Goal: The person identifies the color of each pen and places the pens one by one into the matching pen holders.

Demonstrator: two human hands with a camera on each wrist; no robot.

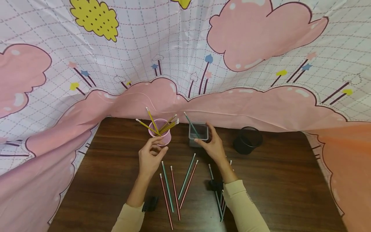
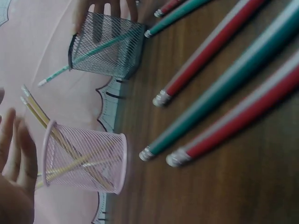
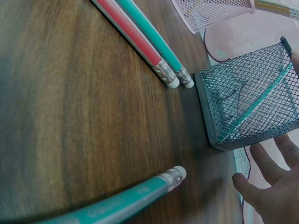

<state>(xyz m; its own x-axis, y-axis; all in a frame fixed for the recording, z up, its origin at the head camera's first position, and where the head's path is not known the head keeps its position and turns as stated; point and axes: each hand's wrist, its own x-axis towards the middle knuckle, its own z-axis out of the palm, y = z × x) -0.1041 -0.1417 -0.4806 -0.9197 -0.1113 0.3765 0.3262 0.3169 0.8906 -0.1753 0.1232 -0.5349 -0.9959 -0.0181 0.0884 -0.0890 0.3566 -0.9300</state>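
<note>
My left hand (image 1: 150, 154) is just in front of the round pink mesh pencil cup (image 1: 166, 139), its fingers loosely bent with nothing between them. Several yellow pencils (image 1: 169, 126) lean out of that cup. In the left wrist view, the left fingers (image 2: 25, 149) are beside the cup's rim. My right hand (image 1: 214, 145) holds the square dark mesh pencil holder (image 1: 195, 142), thumb at its near rim and fingers along its right side. One green pencil (image 1: 189, 121) slants up out of this holder, its lower part showing through the mesh (image 3: 261, 98).
A round black mesh cup (image 1: 244, 143) stands to the right. Red pencils (image 1: 175, 193) and green pencils (image 1: 186, 176) lie on the brown wooden table (image 1: 275, 180) in front of the holders. More pencils (image 1: 218, 201) lie beside the right forearm. A patterned cloth (image 1: 185, 108) hangs behind the table.
</note>
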